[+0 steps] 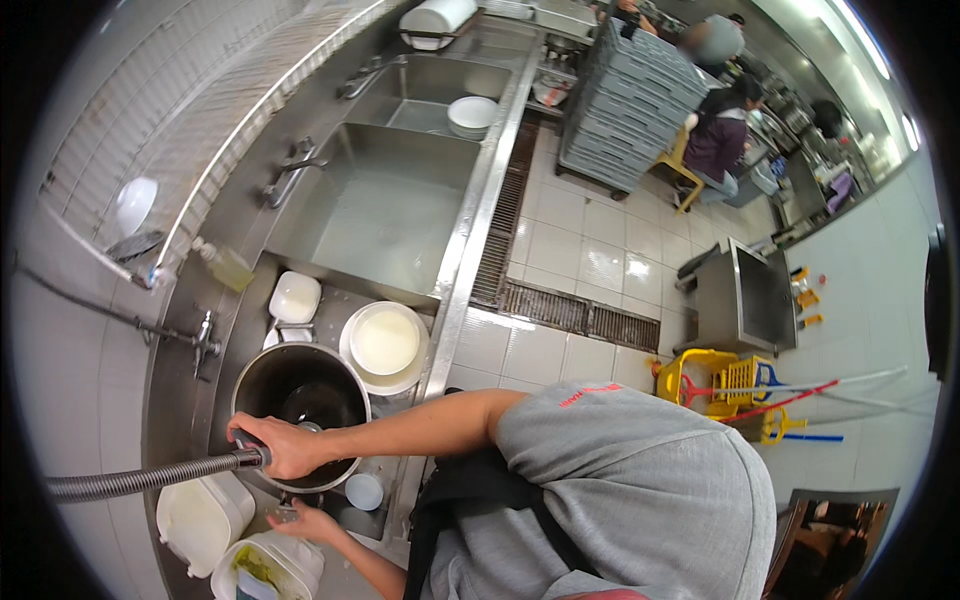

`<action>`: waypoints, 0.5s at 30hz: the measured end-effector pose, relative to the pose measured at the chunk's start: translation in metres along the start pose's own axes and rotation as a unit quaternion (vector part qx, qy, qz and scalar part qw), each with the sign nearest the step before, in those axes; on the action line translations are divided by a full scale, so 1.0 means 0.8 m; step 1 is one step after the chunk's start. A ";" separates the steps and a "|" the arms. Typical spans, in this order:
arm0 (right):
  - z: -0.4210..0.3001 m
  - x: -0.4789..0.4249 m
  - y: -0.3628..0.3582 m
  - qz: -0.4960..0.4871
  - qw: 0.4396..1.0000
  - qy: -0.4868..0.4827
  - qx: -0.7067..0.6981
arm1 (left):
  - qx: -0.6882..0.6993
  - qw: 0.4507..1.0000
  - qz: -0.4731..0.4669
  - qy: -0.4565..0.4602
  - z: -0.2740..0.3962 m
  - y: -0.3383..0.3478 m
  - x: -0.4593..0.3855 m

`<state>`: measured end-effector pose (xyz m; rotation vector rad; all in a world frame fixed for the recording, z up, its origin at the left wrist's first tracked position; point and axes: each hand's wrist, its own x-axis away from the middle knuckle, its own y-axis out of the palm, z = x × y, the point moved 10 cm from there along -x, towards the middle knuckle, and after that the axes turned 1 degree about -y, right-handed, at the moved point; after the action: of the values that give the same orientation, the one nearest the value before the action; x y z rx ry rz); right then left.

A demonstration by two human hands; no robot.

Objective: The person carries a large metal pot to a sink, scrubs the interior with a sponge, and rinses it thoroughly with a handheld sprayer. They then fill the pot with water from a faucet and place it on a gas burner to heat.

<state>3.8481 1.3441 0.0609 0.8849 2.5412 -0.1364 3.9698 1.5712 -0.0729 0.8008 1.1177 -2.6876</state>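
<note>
My right hand (289,448) is wrapped around the black grip of a pre-rinse spray hose (161,477), with its metal spray head pointing into a deep metal stockpot (300,367). A little water or shine shows at the pot's dark bottom. Beside the pot's near-side handle (302,499), my left hand (309,523) has its fingers apart; whether it touches the handle is unclear. Close to this hand are a white plastic tub (206,510), a second white tub (300,559) with yellow-green residue and a cloth-like item inside, and a small translucent round container (364,492).
Stacked white plates (385,341) and a square white dish (295,297) stand beyond the pot. Further along are a water-filled sink basin (382,202), a faucet (289,176) and a soap bottle (229,266). Behind me are stacked grey crates (634,105), a yellow mop bucket (686,379) and other people.
</note>
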 end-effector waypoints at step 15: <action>0.013 -0.026 -0.055 0.141 0.988 -0.061 -0.018 | 0.544 0.569 -0.489 -0.376 0.067 0.326 0.077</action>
<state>3.8395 1.2950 0.0588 1.1720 2.2723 -0.0545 3.9743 1.3521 -0.2359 -1.4410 -0.7238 -3.6332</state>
